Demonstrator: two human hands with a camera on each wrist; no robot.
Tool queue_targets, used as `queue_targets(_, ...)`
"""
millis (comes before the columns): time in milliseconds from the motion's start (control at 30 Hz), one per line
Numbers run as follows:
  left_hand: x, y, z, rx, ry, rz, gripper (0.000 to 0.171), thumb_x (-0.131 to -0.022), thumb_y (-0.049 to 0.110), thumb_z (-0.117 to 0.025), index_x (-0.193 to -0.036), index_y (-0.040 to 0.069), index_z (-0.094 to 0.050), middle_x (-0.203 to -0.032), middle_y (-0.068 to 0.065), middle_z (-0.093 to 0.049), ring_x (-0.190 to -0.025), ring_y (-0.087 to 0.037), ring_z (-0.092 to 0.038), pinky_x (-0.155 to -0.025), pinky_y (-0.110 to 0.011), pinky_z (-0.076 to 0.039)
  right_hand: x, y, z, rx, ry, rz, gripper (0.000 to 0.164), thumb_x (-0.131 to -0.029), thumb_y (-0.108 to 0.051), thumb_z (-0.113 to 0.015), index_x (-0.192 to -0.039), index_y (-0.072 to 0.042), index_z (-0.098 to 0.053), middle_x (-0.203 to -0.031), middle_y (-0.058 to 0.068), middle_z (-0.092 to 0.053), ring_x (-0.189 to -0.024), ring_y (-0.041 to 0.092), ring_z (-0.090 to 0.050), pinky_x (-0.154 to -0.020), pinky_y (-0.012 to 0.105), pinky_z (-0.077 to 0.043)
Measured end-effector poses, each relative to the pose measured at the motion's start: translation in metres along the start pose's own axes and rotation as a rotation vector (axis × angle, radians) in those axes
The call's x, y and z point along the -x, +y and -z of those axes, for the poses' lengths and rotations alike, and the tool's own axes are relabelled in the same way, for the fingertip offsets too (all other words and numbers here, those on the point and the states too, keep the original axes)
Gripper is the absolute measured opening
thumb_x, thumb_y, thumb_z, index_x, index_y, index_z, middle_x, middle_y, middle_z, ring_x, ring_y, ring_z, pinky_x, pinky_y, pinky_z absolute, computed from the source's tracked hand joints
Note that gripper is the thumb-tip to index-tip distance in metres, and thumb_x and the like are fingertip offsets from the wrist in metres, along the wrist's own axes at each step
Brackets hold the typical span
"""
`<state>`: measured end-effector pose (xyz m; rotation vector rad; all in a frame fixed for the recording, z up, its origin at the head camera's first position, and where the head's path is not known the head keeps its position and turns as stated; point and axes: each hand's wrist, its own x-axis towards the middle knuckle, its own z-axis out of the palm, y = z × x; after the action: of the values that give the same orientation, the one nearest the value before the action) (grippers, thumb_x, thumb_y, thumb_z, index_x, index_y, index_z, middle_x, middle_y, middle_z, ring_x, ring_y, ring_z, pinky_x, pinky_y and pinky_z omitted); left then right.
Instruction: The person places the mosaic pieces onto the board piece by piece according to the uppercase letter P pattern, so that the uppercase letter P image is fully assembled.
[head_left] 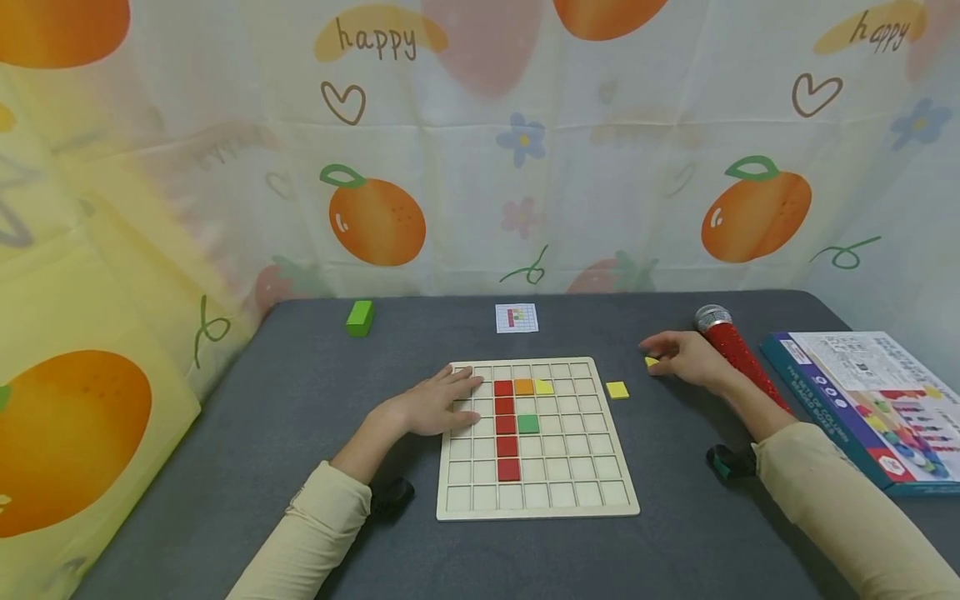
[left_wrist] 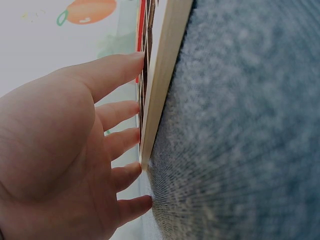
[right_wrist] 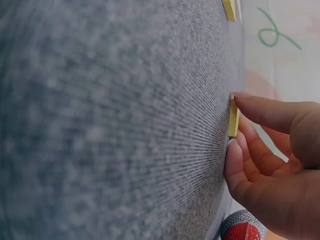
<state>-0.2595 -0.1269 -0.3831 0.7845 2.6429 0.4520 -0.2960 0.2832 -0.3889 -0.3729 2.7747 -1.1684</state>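
My left hand (head_left: 429, 406) rests with fingers spread on the left side of a pale wooden grid board (head_left: 537, 512); its fingertips lie along that edge in the left wrist view. On the board, several red square tiles (head_left: 506, 425) form a column. An orange tile (head_left: 523, 387) and a yellow tile sit right of the top red one, and a green tile (head_left: 528, 424) lies lower. Right of the board, my right hand (head_left: 693, 360) pinches another yellow tile (right_wrist: 233, 117) by its edges, low at the tabletop. One loose yellow tile (head_left: 617, 390) lies between that hand and the board.
Behind the board lies a small pattern card (head_left: 517, 318). A green block (head_left: 360, 318) stands at the back left. On the right are a red microphone (head_left: 738, 354) beside my right forearm and a large game box (head_left: 862, 400). A printed curtain (head_left: 465, 192) hangs behind the grey table.
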Motion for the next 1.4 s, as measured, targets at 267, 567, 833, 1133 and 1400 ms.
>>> queue_targets(267,0.000,0.000,0.000,0.003,0.001,0.004,0.065,-0.097,0.038,-0.054,-0.151,0.011,-0.030,-0.156,-0.010,-0.018,-0.143,-0.033,-0.006,-0.111,-0.053,-0.014,-0.002,-0.001,0.001,-0.013,-0.001,-0.013,0.039,-0.082,0.002,-0.070,-0.119,0.011,-0.058,-0.089,0.013,-0.056,-0.080,0.025,-0.049,-0.061,0.027,-0.045)
queue_targets(567,-0.001,-0.001,-0.001,0.012,0.005,-0.003,0.065,-0.096,0.037,-0.055,-0.150,0.010,-0.030,-0.156,-0.010,-0.019,-0.143,-0.034,-0.006,-0.111,-0.053,-0.014,0.001,-0.002,0.003,-0.029,-0.005,-0.100,0.039,-0.085,-0.016,-0.073,-0.113,0.009,-0.063,-0.085,0.008,-0.066,-0.074,0.020,-0.058,-0.064,0.031,-0.051)
queue_targets(833,-0.001,-0.001,-0.001,0.010,0.006,-0.006,0.065,-0.097,0.037,-0.054,-0.150,0.010,-0.030,-0.156,-0.011,-0.018,-0.143,-0.035,-0.006,-0.111,-0.052,-0.014,0.003,-0.002,-0.001,-0.214,-0.043,-0.174,0.045,-0.090,-0.021,-0.069,-0.120,0.011,-0.058,-0.095,0.009,-0.069,-0.081,0.015,-0.064,-0.072,0.029,-0.054)
queue_targets(1133,-0.001,-0.002,-0.001,0.005,0.004,-0.003,0.065,-0.097,0.037,-0.054,-0.150,0.010,-0.030,-0.156,-0.011,-0.018,-0.143,-0.035,-0.006,-0.111,-0.052,-0.014,0.008,-0.012,-0.010,-0.398,-0.116,-0.164,0.038,-0.091,-0.010,-0.066,-0.117,0.015,-0.053,-0.095,0.009,-0.068,-0.080,0.013,-0.066,-0.074,0.029,-0.054)
queue_targets(1400,-0.002,-0.003,-0.002,0.009,0.003,-0.009,0.065,-0.097,0.037,-0.054,-0.150,0.009,-0.030,-0.156,-0.012,-0.018,-0.143,-0.035,-0.007,-0.110,-0.053,-0.015,0.011,-0.027,-0.021,-0.400,-0.142,-0.165,0.035,-0.089,-0.011,-0.069,-0.112,0.012,-0.057,-0.093,0.011,-0.068,-0.080,0.017,-0.065,-0.074,0.030,-0.055)
